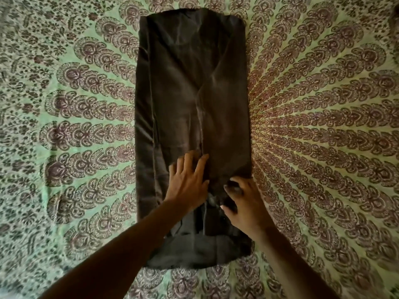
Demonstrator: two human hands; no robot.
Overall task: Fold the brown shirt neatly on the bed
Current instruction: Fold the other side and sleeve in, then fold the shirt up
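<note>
Our right hand (244, 203) has its grip on the shirt (192, 104): the fingers curl down into the brown cloth near its right edge, bunching a little of it under the fingertips. Just beside it, our left hand (186, 182) lies flat with the fingers spread and straight, pressing on the cloth close to the middle seam and holding nothing. Both hands are on the near third of the shirt, close together but not touching, and both forearms reach in from the bottom of the view.

We see the shirt as a long, narrow strip running away from us, its sides already turned in so that the edges are nearly straight. A fold line runs down its length a little right of the middle, and a narrower flap lies along the left side. The near end is rounded and lies between our forearms; the far end is squared off.

It rests about in the middle of the bed (64, 126), which is covered by a green sheet printed with fanning brownish motifs.
</note>
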